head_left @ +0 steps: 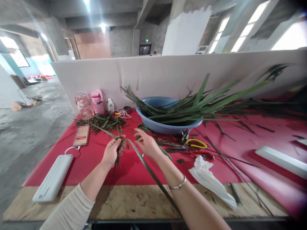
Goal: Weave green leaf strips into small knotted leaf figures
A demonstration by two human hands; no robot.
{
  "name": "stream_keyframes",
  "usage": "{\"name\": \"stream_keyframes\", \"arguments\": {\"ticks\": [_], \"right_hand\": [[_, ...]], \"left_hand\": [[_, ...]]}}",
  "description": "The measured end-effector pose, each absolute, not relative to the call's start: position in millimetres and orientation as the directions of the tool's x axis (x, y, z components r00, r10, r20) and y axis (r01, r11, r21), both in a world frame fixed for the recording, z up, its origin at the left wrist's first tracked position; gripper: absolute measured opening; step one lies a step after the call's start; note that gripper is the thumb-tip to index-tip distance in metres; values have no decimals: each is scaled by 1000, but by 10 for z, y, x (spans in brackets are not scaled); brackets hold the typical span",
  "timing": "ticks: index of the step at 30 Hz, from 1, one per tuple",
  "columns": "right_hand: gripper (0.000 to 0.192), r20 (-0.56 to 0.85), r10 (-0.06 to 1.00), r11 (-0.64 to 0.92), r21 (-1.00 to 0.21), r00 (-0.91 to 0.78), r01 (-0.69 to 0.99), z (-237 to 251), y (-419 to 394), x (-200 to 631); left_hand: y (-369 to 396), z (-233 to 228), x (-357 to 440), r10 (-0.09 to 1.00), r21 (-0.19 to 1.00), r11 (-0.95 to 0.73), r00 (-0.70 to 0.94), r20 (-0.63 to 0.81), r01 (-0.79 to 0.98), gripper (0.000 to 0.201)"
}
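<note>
My left hand (113, 151) is closed around a small bunch of folded green leaf strips, pinched between thumb and fingers, with a loop standing above it. From that hold one long leaf strip (148, 169) arches over and trails down toward the table's front edge, passing under my right forearm. My right hand (146, 143), with a metal bangle on the wrist, hovers just right of the bunch. Its fingers are apart and curved, and nothing shows between them. Behind my left hand lies a pile of leaf scraps (105, 122).
A blue basin (168, 129) holds many long leaves. Scissors with yellow handles (198, 142), a red-handled pair (203, 155) and a crumpled tissue (208, 179) lie at right. At left are a white power bank (54, 177), a phone (81, 135) and a pink bottle (98, 103).
</note>
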State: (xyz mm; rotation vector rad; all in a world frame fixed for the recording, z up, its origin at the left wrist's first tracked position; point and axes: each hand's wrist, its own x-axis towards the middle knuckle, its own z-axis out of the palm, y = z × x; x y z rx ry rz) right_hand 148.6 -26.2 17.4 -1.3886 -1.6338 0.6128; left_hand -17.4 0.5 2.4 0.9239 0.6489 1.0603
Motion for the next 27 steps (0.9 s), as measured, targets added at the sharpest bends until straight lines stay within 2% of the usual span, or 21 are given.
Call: {"name": "stream_keyframes", "arguments": {"ticks": [2,4,5,6,8,10,11,13,15,19,21,24,25,26,27], "right_hand": [[52,446,881,439,-654,-155,615,276,-329,1429],[35,486,816,570,-590,-313,572,379,-391,1367],[26,492,803,593,-595,-337,543,415,-404,1343],[22,496,812,579,-622,-308,526,436,-398,1329],[25,451,883,452,-742,-130,495,430,-335,1327],[30,312,950,276,-875,27,397,377,-235,1349],[33,240,970,210,-919,50,334,344,-186,1364],[37,159,987,150,-959,15,241,287,-115,1401],[37,176,984,169,-956,6,240,257,-93,1447],[38,285,955,194,-814,86,548,264,-152,1563],[41,276,956,151,-753,100,640,278,-200,1619],[20,67,995,98,-855,-78,510,301,-270,1701],[21,-7,989,56,-905,-147,421,312,-291,1731],[31,-61,982,0,-945,-176,328,328,-312,1763],[37,-96,982,-57,-971,-160,234,348,-333,1795]], "left_hand": [[-10,35,-172,924,880,184,383,-3,-437,39],[-36,43,-163,916,889,168,400,19,-426,38],[-49,44,-157,912,892,159,409,31,-423,37],[-62,43,-149,907,894,157,420,39,-420,37],[-82,29,-128,893,896,166,449,40,-411,38],[-91,0,-104,888,904,174,459,27,-390,39],[-91,-16,-92,894,911,172,447,16,-376,39],[-82,-46,-78,918,922,160,396,-8,-352,39],[-65,-60,-73,936,925,165,351,-37,-341,38],[-47,-49,-74,918,918,232,385,-97,-323,36],[-47,-41,-78,908,924,249,402,-119,-289,34],[-42,-32,-101,920,931,214,380,-91,-295,34],[-38,-27,-113,922,928,198,380,-67,-315,35],[-36,-21,-126,919,923,188,393,-45,-336,36],[-35,-13,-138,909,917,188,415,-27,-352,37]]}}
